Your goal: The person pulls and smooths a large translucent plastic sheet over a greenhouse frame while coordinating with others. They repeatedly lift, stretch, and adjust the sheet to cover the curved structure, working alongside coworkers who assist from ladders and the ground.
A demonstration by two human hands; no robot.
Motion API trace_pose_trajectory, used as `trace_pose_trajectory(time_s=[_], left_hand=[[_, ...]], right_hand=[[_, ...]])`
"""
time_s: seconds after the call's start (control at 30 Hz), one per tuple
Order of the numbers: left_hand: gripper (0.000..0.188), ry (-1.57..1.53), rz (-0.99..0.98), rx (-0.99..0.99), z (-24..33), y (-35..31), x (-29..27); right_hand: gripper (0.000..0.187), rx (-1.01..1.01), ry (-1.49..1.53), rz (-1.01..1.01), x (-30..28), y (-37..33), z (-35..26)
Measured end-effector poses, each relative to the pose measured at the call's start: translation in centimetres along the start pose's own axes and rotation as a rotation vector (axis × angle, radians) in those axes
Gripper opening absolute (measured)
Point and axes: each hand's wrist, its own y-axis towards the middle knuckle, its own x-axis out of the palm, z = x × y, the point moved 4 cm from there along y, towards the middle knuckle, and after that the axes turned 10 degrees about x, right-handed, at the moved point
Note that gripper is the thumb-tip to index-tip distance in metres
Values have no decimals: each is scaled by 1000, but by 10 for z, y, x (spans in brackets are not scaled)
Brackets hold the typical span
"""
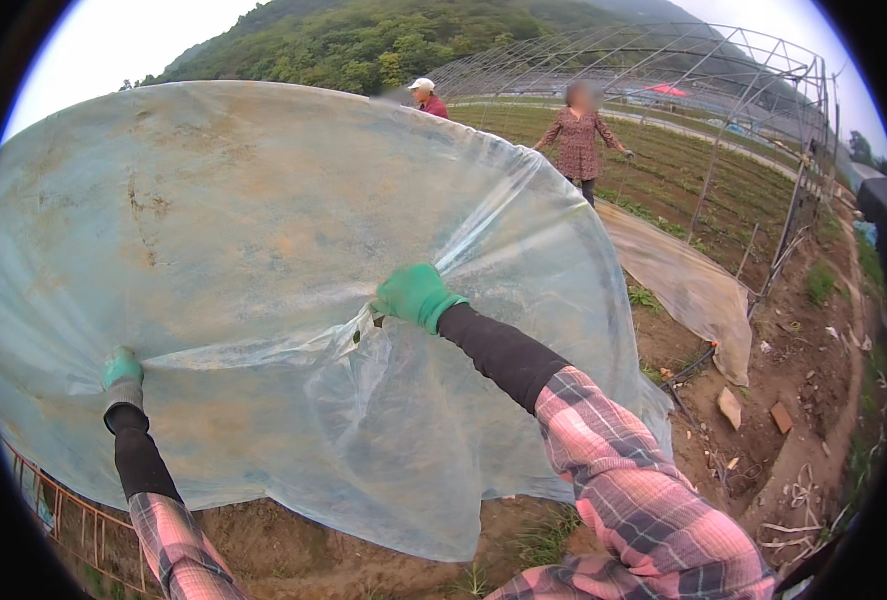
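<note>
Bare hoop frame [710, 180] over planted rows [663, 185], below a wooded hill [363, 48].
A red canopy [666, 90] shows far off; a person in a patterned top [576, 148] stands near the rows, another in a white cap [423, 84] farther left. On the soil at right lie a reddish brick [781, 417], a pale flat piece [729, 408] and loose string [803, 495]; a rusty railing [98, 530] stands lower left.
</note>
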Motion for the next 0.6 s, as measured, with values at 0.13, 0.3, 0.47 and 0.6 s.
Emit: trace_pose_trajectory(time_s=[0.13,0.3,0.47,0.6], left_hand=[[24,7,34,16,-28,10,16],[24,2,39,33,-21,17,27],[22,30,67,103,-31,13,23],[21,27,30,24,-6,4,4]], right_hand=[[34,-22,13,12,3,4,-4],[34,18,11,-25,7,2,0],[34,39,-9,-60,3,5,-6],[34,22,0,-19,8,2,1]])
